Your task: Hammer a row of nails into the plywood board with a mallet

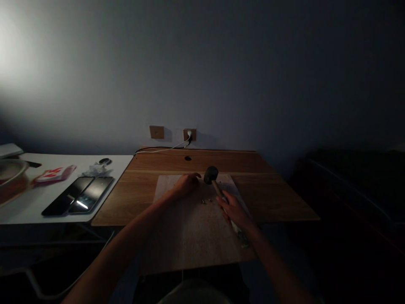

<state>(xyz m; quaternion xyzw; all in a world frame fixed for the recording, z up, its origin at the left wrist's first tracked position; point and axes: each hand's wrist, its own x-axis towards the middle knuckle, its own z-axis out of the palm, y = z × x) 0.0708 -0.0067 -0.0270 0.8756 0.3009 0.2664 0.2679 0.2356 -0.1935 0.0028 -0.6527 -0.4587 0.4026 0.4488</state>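
In my right hand (233, 207) is a mallet (211, 175) with a dark head and a light wooden handle. My fingers wrap around the middle of the handle, and the head is tilted up and away from me. My left hand (186, 185) rests over the far part of a pale wooden board (196, 240), left of the mallet head. Its fingers are curled; anything between them is hidden or too small to name. Two small shiny metal pieces (203, 202) lie on the board between my hands.
Beneath the board is a brown wooden table (268, 190) against the wall. A white table (19, 213) at the left bears two dark phone-like or tablet-like slabs (91, 196), a red-and-white packet (53, 174) and a bowl (14, 177). A cable (164, 149) runs from the wall socket (190, 134).
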